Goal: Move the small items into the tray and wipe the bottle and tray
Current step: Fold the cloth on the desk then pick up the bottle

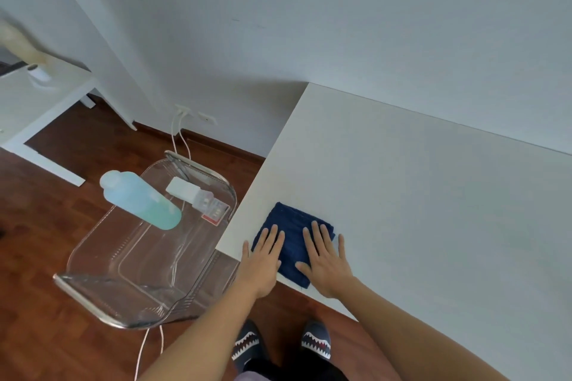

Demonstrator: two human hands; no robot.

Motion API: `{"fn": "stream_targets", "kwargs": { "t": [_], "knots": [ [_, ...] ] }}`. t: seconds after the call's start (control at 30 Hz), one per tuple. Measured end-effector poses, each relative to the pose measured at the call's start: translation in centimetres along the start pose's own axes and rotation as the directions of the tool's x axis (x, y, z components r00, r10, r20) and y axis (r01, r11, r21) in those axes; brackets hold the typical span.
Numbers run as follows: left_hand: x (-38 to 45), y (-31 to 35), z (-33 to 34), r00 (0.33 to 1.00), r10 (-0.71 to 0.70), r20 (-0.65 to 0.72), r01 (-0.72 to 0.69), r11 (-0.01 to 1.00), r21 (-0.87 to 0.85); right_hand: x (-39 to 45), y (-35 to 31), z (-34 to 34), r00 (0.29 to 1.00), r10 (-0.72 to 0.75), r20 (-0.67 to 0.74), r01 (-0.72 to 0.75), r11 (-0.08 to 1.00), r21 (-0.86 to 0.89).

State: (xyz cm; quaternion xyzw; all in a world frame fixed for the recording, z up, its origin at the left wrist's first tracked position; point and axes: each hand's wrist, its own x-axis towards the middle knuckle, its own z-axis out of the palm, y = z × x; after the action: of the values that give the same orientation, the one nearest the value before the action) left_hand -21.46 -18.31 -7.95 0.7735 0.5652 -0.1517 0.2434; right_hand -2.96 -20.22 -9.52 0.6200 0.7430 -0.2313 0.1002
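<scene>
A folded dark blue cloth (292, 226) lies at the near left corner of the white table (418, 195). My left hand (263, 260) and my right hand (326, 260) both rest flat on it, fingers spread. To the left of the table a clear plastic tray (102, 260) stands on a transparent surface. A bottle of pale blue liquid (139, 199) stands at the tray's far end. Beside the bottle, inside the tray, lie a white box (182, 189) and a small clear packet with red and yellow print (215, 210).
Brown wooden floor (46, 226) lies under the tray. White cables (178, 136) run from a wall socket down behind the tray. Another white desk (37, 102) stands at the far left. My feet in patterned slippers (315, 342) are below the table edge.
</scene>
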Motion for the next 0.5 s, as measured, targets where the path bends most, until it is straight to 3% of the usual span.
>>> {"fn": "stream_targets", "kwargs": {
  "t": [0.13,0.33,0.43,0.5],
  "knots": [
    [-1.0,0.7,1.0,0.998,-0.031,0.05,0.03,0.999,0.017,0.1,2.0,-0.2,0.997,-0.067,0.033,0.07,0.993,-0.096],
    [-1.0,0.2,-1.6,0.987,0.04,0.154,-0.027,0.996,-0.089,0.0,0.8,-1.0,0.996,0.006,0.091,0.006,0.992,-0.123],
    [-2.4,-2.1,-2.1,0.999,0.028,-0.018,-0.033,0.931,-0.364,0.4,-0.7,-2.4,0.997,0.038,0.061,-0.029,0.99,-0.139],
    [-3.8,-4.5,-2.1,0.981,-0.076,-0.179,-0.033,0.841,-0.54,0.9,-2.2,-3.4,0.999,0.04,-0.034,-0.043,0.993,-0.107]
  ]
}}
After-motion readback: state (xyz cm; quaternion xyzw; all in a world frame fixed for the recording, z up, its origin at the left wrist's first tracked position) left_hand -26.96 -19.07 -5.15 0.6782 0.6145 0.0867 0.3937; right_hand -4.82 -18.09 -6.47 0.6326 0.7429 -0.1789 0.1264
